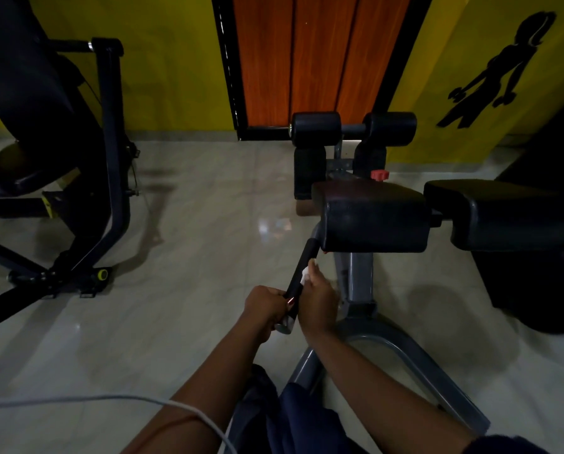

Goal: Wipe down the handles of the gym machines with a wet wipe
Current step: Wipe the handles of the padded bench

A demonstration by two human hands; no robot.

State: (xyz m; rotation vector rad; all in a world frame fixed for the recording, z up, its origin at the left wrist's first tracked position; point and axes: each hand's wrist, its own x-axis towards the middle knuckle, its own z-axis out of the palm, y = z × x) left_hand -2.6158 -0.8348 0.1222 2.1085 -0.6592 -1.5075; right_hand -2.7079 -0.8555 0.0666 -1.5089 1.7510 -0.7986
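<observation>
Head view: we look down on two bare hands meeting at one black handle (303,262) just below the middle of the frame. Its long axis runs diagonally, from a bare metal end near the bottom centre up and to the right, where the top end points under a black pad (372,217). Our left hand (266,308) is closed round the lower part of the handle, just above the metal end. Our right hand (318,301) wraps the handle from the other side and presses one white wet wipe (306,276) against the grip, the thumb lying along the bar.

The one marking we can make out is a black silhouette figure (503,70) on the yellow wall at upper right (any lettering on the frames is too dark to read).

By count: two flat pads, the second pad (503,214) at the right; two round roller pads (316,129) above centre; one red knob (379,175) between rollers and pads; one other machine (110,158) at the left edge; one orange door (307,60) at top centre; one pale cable (110,398) crossing the left forearm. Everything stands on a glossy tiled floor (192,224).
</observation>
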